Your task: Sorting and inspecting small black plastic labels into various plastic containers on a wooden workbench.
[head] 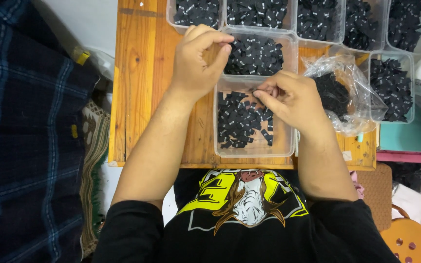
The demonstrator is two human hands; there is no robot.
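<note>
Left hand (197,61): raised over the far edge of the near tray; thumb and forefinger pinched together, whether anything sits between them cannot be told.
Right hand (293,100): over the right rim of the near tray; fingertips drawn together on a small black tag (255,91), barely visible.
Near tray (249,148): clear plastic, rectangular, on the tabletop just before the person; about half filled with loose black tags (237,119).
Second tray (288,41): clear, touching the near tray's far edge, heaped with the same black tags.
Back row of trays (342,36): clear, along the far edge, all filled with black tags.
Plastic bag (354,83): transparent, crumpled, right of the right hand, black tags inside.
Right-hand tray (408,87): clear, beside the bag, filled.
Tabletop (142,97): orange-brown wooden boards.
Plaid cloth (25,136): dark blue, left of the tabletop.
</note>
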